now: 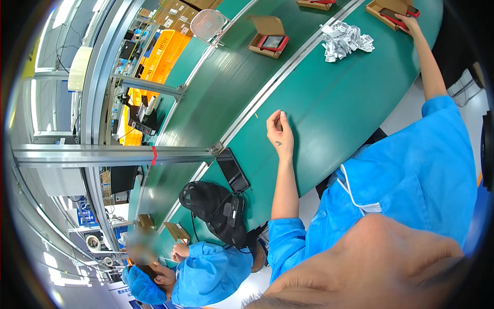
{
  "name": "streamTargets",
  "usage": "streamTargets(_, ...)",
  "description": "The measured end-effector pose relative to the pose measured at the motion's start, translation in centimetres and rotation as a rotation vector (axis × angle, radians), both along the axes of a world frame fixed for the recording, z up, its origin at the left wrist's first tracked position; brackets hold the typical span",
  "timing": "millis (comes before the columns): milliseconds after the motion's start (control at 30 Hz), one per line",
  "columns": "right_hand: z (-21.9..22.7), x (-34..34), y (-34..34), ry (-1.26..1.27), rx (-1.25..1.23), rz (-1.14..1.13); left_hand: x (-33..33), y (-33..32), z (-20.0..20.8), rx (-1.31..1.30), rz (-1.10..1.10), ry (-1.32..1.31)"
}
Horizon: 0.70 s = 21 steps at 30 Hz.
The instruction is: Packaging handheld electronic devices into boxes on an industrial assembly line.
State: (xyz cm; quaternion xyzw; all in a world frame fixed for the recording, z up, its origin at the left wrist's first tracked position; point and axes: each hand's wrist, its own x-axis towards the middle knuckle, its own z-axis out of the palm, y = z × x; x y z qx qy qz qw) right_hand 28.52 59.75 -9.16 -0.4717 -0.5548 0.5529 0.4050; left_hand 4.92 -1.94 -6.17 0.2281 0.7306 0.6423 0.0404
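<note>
My right hand [408,24] reaches to the far right and grips the edge of a red handheld device [393,19] at an open cardboard box [380,9]. Whether the device still rests in the box is hard to make out. Over the green table [329,121], my left hand [280,135] is half curled, thumb apart from the fingers, with nothing visible in it. A tiny brown scrap [256,115] lies close to its fingertips. Crumpled printed paper [346,42] is heaped near the right-hand box.
Across a metal rail, another open box [267,45] holds a red device with a dark screen. A black bag [218,211] and a dark tablet [233,171] lie to the left. A metal post [118,154], a white fan [207,24] and a co-worker in blue [211,275] are also there.
</note>
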Motion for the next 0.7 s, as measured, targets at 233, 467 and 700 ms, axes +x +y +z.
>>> streamTargets(233, -0.3, 1.8, 0.3, -0.164, -0.003, 0.084, 0.0, -0.1, -0.8, 0.013, -0.047, 0.020)
streamTargets(467, 2.8, 1.6, -3.9, 0.026, -0.042, 0.087, 0.3, -1.3, -1.0, 0.038, -0.057, 0.005)
streamTargets(700, 7.4, 0.0, -10.4, 0.286, 0.101, 0.178, 0.3, -2.5, -1.0, 0.026, -0.017, -0.004)
